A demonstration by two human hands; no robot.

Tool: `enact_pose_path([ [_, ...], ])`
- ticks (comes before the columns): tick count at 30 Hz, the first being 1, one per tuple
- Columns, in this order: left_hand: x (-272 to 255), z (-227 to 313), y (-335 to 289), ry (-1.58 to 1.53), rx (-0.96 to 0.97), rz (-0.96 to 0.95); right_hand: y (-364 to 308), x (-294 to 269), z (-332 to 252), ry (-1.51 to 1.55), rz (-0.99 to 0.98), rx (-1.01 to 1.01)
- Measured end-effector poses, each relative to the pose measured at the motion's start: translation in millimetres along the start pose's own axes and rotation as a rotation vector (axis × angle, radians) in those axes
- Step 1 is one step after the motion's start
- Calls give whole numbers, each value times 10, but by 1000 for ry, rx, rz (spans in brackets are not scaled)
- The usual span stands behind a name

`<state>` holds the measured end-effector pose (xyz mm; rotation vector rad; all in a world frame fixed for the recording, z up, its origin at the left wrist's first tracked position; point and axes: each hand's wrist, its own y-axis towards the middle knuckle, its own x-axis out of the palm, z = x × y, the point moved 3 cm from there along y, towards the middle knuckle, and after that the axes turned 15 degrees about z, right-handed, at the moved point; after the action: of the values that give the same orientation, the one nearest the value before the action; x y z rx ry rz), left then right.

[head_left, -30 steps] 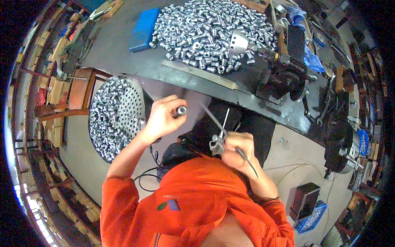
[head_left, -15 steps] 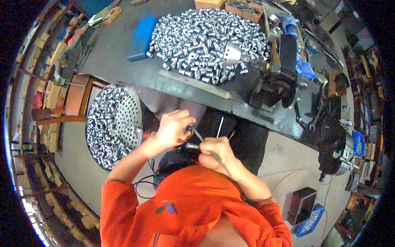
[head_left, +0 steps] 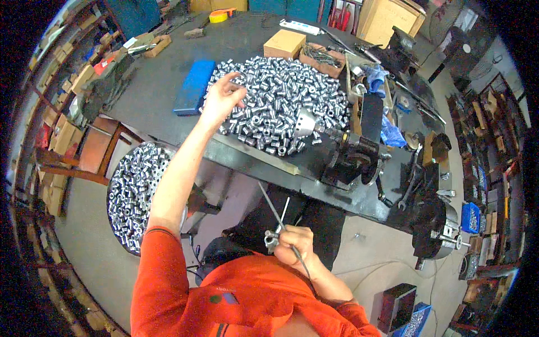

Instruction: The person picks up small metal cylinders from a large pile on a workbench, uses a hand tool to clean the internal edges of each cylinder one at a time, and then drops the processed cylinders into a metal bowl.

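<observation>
My left hand (head_left: 223, 100) reaches out over the left side of a big heap of shiny metal fittings (head_left: 286, 104) on the dark workbench. Its thumb and fingers are apart, and no part shows clearly between them. Close to my body, my right hand (head_left: 296, 245) is closed round a slim grey file-like rod (head_left: 269, 203), whose tip points up and away to the left. A small tubular metal fitting (head_left: 271, 241) sits at the same hand, beside the rod. Whether the fingers pinch it is partly hidden.
A blue block-like box (head_left: 194, 89) lies left of the heap. A grey bar (head_left: 252, 155) edges it in front. A dark machine with a metal chuck (head_left: 306, 122) stands to the right. Lower left, a perforated round tray (head_left: 161, 168) holds many fittings next to a wooden chair (head_left: 104, 147).
My left hand has left the rod's end and stretched forward to the heap; the fitting at its fingers no longer shows there. My right hand still grips the rod. The view has tilted upward.
</observation>
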<state>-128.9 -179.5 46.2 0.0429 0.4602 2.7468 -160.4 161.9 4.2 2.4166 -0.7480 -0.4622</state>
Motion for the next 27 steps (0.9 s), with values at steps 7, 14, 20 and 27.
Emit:
enact_pose_path([
  [7,-1052,-1,-397,440,110,46,-135,67,85,-102,115,-12],
  [14,-3564,-284,-1384,1122,11,509,-120,167,126,-33,-1,107],
  [20,-4542,-557,-1912,1259,-238,610,-39,289,145,15,-65,164],
  [27,-4447,-797,-1495,1438,-201,602,-20,323,133,-71,-92,155],
])
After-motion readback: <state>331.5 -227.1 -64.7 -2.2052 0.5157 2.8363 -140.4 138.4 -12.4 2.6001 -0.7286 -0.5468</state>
